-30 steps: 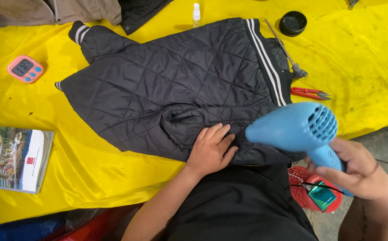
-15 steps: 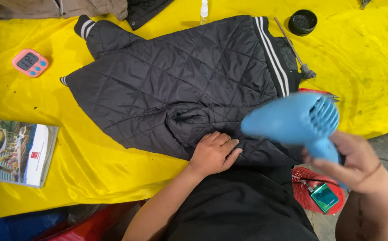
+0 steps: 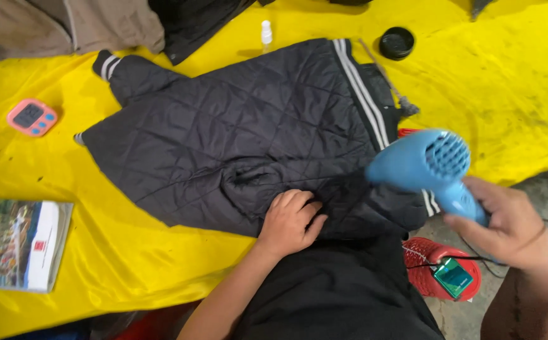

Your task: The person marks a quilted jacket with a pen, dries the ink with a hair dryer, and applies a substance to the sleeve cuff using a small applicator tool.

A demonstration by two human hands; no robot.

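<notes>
Jacket point(image 3: 236, 132): flat on yellow table point(image 3: 513, 82). Left hand point(image 3: 290, 221): open, fingers pressing hem. Right hand point(image 3: 507, 228): gripping blue dryer point(image 3: 422, 165), nozzle at hem. Step: drying; next needs steady nozzle, cloth pinned.

The left hand point(image 3: 290, 221) presses flat on a black jacket point(image 3: 236, 132) spread over the yellow desk point(image 3: 513, 88). The right hand point(image 3: 507, 226) holds a blue dryer point(image 3: 425, 167) at the near edge; a pink timer point(image 3: 31, 117) lies far left.
</notes>
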